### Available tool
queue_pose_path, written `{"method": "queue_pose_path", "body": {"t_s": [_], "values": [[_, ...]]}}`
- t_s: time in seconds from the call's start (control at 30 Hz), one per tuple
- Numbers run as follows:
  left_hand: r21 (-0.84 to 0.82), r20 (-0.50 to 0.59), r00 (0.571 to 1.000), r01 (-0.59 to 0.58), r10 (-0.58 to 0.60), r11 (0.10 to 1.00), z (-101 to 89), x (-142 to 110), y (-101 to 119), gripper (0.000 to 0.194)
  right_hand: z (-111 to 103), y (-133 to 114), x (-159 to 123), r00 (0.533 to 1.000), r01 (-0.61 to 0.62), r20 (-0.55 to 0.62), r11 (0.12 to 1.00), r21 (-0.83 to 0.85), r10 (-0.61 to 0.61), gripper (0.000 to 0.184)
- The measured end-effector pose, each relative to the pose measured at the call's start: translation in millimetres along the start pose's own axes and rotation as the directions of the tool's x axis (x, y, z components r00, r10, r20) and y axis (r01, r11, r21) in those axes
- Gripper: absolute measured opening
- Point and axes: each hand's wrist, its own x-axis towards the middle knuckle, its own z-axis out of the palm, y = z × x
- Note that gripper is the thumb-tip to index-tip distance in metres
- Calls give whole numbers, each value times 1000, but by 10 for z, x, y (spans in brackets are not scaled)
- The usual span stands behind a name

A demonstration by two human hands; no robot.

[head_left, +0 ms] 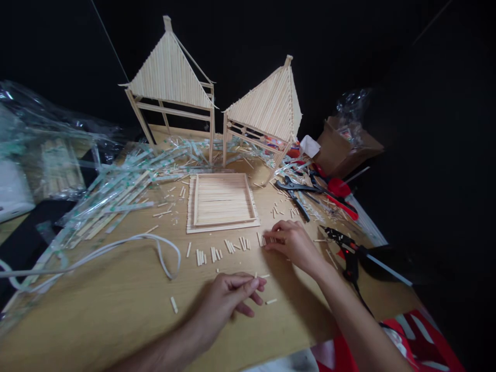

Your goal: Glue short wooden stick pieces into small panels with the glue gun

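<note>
Near the middle of the lower frame, a short stick piece (pixel 256 275) is held between thumb and forefinger of the left hand (pixel 237 295), the other fingers being loosely curled above the desk (pixel 127 315). Right of centre, the right hand (pixel 290 242) is lowered, fingers bent, to the right end of a row of cut sticks (pixel 229 246); whether one is gripped cannot be told, as the fingertips are partly hidden among the pieces. The row is laid out in small upright-running groups across the centre of the frame. A loose stick (pixel 174 305) is seen lower left of it, and another (pixel 271 301) just right of the left hand.

Directly above the row, a flat stick panel (pixel 222 199) is placed, edged by a raised rectangular border. Two stick-built model houses, a left one (pixel 170 72) and a right one (pixel 267 103), are stood at upper centre, both steeply roofed. Plastic wrappers (pixel 163 157) are strewn from the left toward the houses. At left, a white cable (pixel 155 236) is looped. At right, pliers (pixel 296 196) are laid amid scraps, with a glue gun (pixel 351 264) below, its red light lit. A cardboard box (pixel 329 147) is set at upper right.
</note>
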Motion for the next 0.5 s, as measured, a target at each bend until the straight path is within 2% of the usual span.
{"method": "queue_pose_path", "body": {"t_s": [0.1,0.17,0.23,0.3,0.37,0.5], "values": [[-32,-5,1000,28,-28,999,-14,13,-31,41,-120,-198,-169,995,-10,-96,992,126,22,21],[-76,19,999,27,-26,997,-8,21,-40,40,-169,-414,-326,995,35,-98,976,214,-15,26],[-140,59,998,9,-1,990,8,21,-44,36,-163,-624,-471,993,106,-75,972,212,-92,28],[-194,95,995,11,8,981,26,10,-46,34,-111,-766,-568,989,129,-86,979,160,-117,19],[-213,104,995,24,-1,977,39,-9,-44,33,-42,-822,-616,986,136,-116,984,115,-123,13],[-224,105,994,35,-12,974,45,-35,-34,33,44,-803,-641,982,96,-170,991,93,-79,16]]}}
